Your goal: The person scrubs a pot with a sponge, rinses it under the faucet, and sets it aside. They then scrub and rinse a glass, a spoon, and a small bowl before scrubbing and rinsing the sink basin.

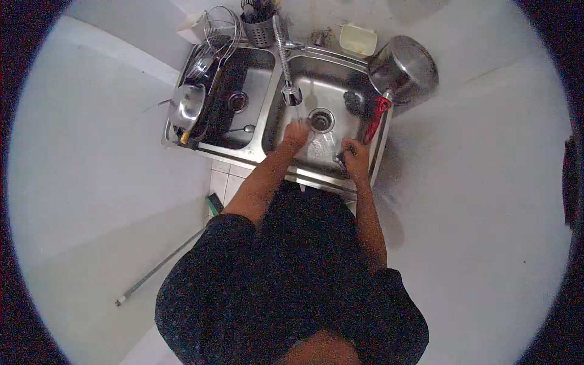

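Note:
Under the faucet head (292,95), my left hand (296,132) is in the running water. It is smeared by motion, so its fingers and anything in them cannot be made out. My right hand (356,156) is at the near right of the right sink basin (316,82), its fingers closed around a small dark object (340,159) whose kind is unclear. Between and just beyond my hands is the drain (320,120). Water spreads over the basin floor. A dark scrubber-like pad (353,103) lies by the basin's right wall.
A large metal pot (404,69) with a red handle (376,118) stands at the right rim. The left basin (258,76) holds a spoon (248,129). Metal pans (188,106), strainers (222,30) and a utensil holder (260,33) crowd the left and back. A pole (161,264) leans at left.

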### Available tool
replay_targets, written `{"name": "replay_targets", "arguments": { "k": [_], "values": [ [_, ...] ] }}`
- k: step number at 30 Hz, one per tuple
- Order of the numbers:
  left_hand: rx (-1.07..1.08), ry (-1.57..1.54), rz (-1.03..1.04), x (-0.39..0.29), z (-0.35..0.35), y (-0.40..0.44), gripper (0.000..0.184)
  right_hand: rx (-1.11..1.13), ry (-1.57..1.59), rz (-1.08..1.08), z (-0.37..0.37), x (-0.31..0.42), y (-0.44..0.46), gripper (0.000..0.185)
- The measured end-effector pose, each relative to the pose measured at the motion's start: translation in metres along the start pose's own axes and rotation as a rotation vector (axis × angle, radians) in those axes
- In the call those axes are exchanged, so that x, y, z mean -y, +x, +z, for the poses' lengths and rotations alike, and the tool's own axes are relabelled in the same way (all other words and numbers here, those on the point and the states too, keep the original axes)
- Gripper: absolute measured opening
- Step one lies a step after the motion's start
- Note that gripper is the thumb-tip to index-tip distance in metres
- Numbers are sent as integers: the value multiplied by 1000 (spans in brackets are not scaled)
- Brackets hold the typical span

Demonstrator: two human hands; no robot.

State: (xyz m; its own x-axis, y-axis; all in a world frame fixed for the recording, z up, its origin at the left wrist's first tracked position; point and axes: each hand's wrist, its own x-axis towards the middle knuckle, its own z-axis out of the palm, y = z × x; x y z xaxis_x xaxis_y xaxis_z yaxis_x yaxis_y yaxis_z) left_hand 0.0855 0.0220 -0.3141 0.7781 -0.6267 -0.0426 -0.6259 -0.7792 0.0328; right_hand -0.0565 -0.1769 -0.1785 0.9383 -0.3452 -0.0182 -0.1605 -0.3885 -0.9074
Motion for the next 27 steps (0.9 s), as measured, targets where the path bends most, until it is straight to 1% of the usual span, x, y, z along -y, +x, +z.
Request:
{"name": "replay_targets", "arguments": {
  "k": [1,2,3,4,7,8,9,10,12,13,14,15,16,17,20,23,25,27],
  "values": [
    [-26,3,24,-6,-6,2,23,-17,-41,-46,2,-3,1,25],
    [-56,-26,42,-13,-34,3,22,-17,-19,-7,2,-2,0,26],
    [-86,-55,60,-20,-45,7,22,-15,3,32,1,0,-1,28],
    [-132,-23,64,-24,-38,15,22,-15,26,71,2,1,0,30],
    [-358,-140,-13,-32,-35,19,21,5,131,73,-1,-7,-1,28],
    [-347,-54,22,-27,-5,22,21,-4,102,67,-1,-7,-1,28],
    [-337,32,58,-16,45,26,21,-15,74,61,-2,-6,0,28],
    [-325,118,94,-8,73,27,21,-25,46,55,-1,-6,0,28],
    [303,-1137,-463,13,63,18,18,-32,29,12,-2,-8,0,28],
    [653,-1743,-741,18,55,19,18,-36,22,-14,-3,-9,2,28],
    [563,-1933,-763,9,27,11,19,-24,-2,22,-5,-10,2,28],
    [473,-2126,-776,0,0,2,25,-10,-24,60,-5,-8,2,28],
    [418,-2325,-731,-2,-25,-4,29,6,-46,99,-6,-7,1,27],
    [352,-2524,-680,0,-31,-9,34,11,-29,99,-6,-5,0,28],
    [382,-2744,-534,5,-41,-18,47,15,5,77,-3,-6,4,31],
    [308,-2814,-683,5,-53,-24,52,7,-25,21,4,-15,9,33],
    [373,-2811,-756,13,-49,-27,56,29,-82,-27,5,-12,12,35],
    [417,-2815,-791,17,-31,-27,58,47,-46,22,4,-8,13,36]
  ]
}}
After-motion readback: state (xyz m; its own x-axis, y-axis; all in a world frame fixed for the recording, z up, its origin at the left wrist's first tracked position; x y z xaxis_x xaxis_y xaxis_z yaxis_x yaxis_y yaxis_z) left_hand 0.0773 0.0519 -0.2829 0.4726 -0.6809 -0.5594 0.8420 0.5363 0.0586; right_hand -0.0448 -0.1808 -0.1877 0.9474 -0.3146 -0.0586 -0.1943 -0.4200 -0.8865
